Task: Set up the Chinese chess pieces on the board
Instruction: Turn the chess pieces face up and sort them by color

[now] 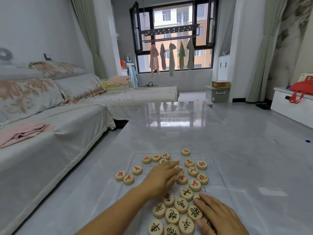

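A thin clear board (218, 177) with a faint grid lies on the glossy grey table (186, 126). Round wooden chess pieces are scattered over it. Red-lettered pieces (194, 185) lie at the far and right side, and two (128, 179) sit off the board's left edge. Black-lettered pieces (172, 216) crowd the near edge. My left hand (162, 178) lies flat over pieces in the board's middle, fingers stretched forward and blurred. My right hand (218, 216) rests flat on black pieces at the near right, covering some.
A sofa (55, 133) with cushions and a folded pink cloth (22, 133) runs along the left of the table. A white cabinet with a red bag (299, 90) stands at the right. A small blue object (308, 141) lies on the floor at right.
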The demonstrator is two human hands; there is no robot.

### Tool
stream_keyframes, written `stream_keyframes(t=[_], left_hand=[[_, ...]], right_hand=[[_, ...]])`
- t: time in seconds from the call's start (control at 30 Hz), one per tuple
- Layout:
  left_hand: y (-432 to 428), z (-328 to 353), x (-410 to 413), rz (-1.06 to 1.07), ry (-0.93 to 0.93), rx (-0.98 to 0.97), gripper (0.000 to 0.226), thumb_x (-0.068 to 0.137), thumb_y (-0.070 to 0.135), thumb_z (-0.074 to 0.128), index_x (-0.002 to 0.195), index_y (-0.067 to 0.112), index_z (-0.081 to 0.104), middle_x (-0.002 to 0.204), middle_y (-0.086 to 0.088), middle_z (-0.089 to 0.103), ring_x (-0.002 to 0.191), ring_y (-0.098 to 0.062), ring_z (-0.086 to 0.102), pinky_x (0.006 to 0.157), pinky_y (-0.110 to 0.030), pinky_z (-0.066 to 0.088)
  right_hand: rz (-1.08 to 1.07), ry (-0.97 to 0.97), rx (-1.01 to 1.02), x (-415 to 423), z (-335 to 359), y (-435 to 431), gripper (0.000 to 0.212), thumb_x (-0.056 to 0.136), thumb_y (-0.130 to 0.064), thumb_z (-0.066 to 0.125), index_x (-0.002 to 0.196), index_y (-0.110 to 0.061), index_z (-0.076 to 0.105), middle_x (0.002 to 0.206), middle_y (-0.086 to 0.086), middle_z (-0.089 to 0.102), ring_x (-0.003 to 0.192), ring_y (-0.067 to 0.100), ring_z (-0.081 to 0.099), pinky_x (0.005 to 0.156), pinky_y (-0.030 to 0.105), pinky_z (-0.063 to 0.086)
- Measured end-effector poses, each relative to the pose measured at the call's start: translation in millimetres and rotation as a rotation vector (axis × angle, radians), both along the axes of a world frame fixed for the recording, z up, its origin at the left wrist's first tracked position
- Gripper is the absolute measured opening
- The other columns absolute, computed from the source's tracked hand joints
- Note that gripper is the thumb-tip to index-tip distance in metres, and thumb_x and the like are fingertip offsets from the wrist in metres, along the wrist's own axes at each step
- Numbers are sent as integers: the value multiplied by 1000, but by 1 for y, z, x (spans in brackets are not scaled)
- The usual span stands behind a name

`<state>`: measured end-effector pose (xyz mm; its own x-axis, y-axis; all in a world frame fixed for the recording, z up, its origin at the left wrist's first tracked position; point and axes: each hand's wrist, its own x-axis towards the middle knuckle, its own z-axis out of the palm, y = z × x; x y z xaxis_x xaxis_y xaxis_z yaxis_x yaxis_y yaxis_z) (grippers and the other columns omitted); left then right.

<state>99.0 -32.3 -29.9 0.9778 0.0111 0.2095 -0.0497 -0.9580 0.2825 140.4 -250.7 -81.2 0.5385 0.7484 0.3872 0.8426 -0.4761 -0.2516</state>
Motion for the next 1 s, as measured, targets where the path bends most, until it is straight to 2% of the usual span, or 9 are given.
stream_keyframes(t=[0.13,0.23,0.33,0.47,0.53,0.7,0.87,0.93,1.0], left_hand=[[14,-3,55,12,268,125,44,100,38,21,143,31,25,156,10,14,145,-15,1,117,-46,-1],[32,-15,58,46,320,75,46,99,40,21,144,31,23,156,11,15,145,-15,3,117,-43,1],[49,-16,47,64,275,93,45,100,38,22,144,30,24,155,11,17,144,-12,5,117,-38,3],[66,-16,21,100,277,66,49,97,47,18,143,30,26,155,10,18,145,-13,6,119,-37,6],[69,-17,2,131,281,53,58,93,55,11,143,30,25,155,10,18,145,-13,6,117,-34,6],[61,-20,-44,163,257,13,110,57,85,-16,144,32,24,154,14,18,144,-11,8,117,-34,10],[50,-28,-89,228,202,-74,113,50,90,-17,142,38,22,150,24,11,143,-4,1,115,-27,0],[46,-32,-105,247,183,-98,105,50,91,-14,138,46,19,144,31,7,141,-1,-2,112,-23,-3],[37,-33,-118,243,172,-133,91,52,91,-10,131,54,16,143,33,5,141,0,-3,111,-23,-5]], right_hand=[[19,-68,-7,8,-5,4,49,87,-68,9,111,-42,43,112,-20,64,102,-4,62,83,9,33],[24,-154,20,14,-9,6,53,86,-69,9,111,-39,44,118,-16,50,133,-1,24,95,11,18],[22,-113,-5,16,-8,4,51,88,-67,10,110,-38,46,107,-14,70,113,1,41,85,14,29],[56,26,-71,12,0,2,52,89,-64,13,110,-41,54,108,-16,69,104,-2,48,88,12,33],[25,87,-111,8,6,2,58,90,-63,11,101,-44,65,106,-21,69,97,-5,60,75,9,45],[-21,102,-156,-5,18,-1,58,91,-60,10,98,-47,66,107,-25,67,92,-6,65,67,5,33],[-45,142,-184,-12,19,-4,61,91,-60,10,100,-45,68,109,-23,67,93,-5,65,72,7,36],[-53,197,-243,-11,26,-8,63,88,-66,5,109,-48,62,122,-25,58,104,-9,57,81,10,40],[-11,8,-72,-6,17,-10,76,72,-78,-8,130,-52,34,143,-29,18,126,-11,25,102,16,26]])
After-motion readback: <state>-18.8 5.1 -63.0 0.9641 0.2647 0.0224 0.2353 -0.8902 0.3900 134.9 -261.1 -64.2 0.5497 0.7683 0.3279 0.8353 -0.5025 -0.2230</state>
